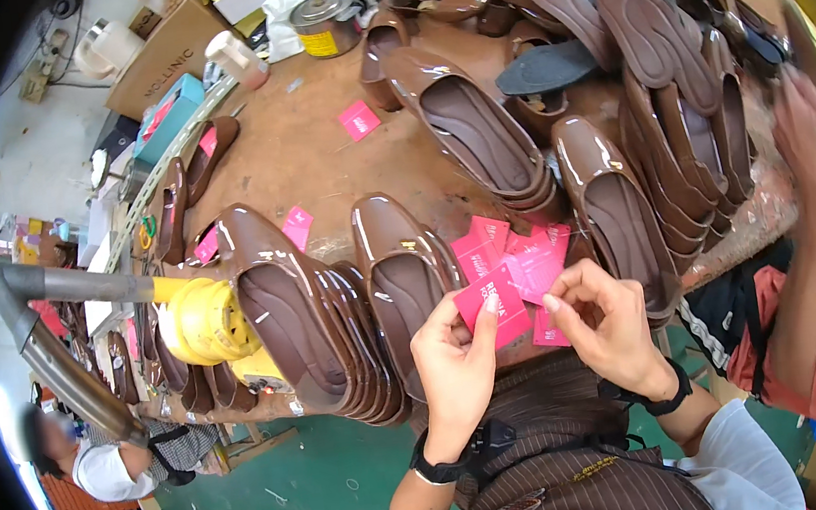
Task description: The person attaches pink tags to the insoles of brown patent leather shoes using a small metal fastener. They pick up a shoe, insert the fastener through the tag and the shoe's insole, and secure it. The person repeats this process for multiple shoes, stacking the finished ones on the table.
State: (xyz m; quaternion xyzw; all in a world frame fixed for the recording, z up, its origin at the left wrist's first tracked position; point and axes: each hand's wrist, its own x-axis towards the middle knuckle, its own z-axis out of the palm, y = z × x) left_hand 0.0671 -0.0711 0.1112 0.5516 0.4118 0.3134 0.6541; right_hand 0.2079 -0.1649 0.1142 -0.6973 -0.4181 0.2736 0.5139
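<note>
Between thumb and fingers of my left hand (pixel 455 358) is a bright pink card tag (pixel 497 311) with white print. My right hand (pixel 612 320) is closed in a pinch at the lower corner of a paler pink tag (pixel 536 269), right beside the first one. More pink tags (pixel 480 245) lie loosely overlapped on the table just beyond my fingers. Brown glossy slip-on shoes (pixel 406 270) stand in a nested row to the left of my hands. Another nested row of brown shoes (pixel 613 201) is close on the right.
Brown shoes and insoles (pixel 649 26) are heaped at the far right. A yellow-ended duct pipe (pixel 199 319) crosses the left edge. A metal tin (pixel 324 25) stands at the back. At right, a co-worker's arm (pixel 804 149) reaches toward the heap; another person (pixel 110 465) is at far left.
</note>
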